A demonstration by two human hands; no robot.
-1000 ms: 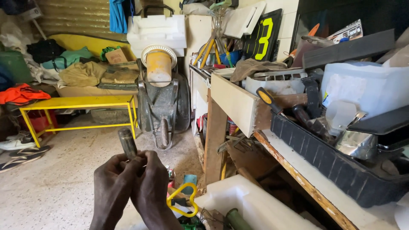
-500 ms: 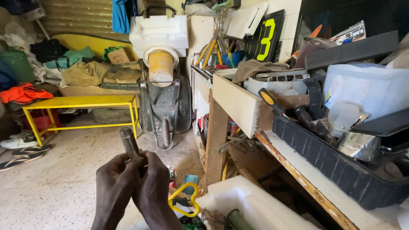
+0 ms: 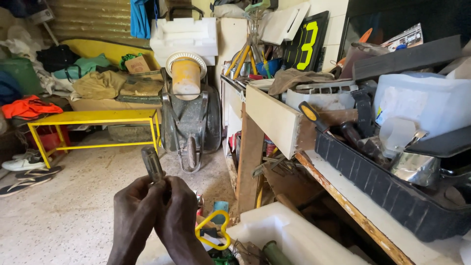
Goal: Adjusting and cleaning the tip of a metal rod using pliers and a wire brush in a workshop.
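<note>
Both of my hands are raised together at the bottom centre of the head view. My left hand [image 3: 133, 211] and my right hand [image 3: 177, 211] press against each other, fingers closed around a short dark cylindrical metal tool [image 3: 152, 163]. Its upper end sticks up above my fingers, tilted slightly left; its lower end is hidden inside my hands. Just right of my right hand lies a yellow looped plastic handle [image 3: 214, 230].
A cluttered wooden workbench [image 3: 343, 206] runs along the right with a black tray [image 3: 392, 196] of tools. A white foam box [image 3: 289, 240] sits below it. A wheelbarrow [image 3: 189, 125] stands upright ahead, a yellow metal bench [image 3: 93, 120] to the left, sandals [image 3: 29, 169] on the floor.
My hands and the tool stay almost where they were; the view has shifted only slightly.
</note>
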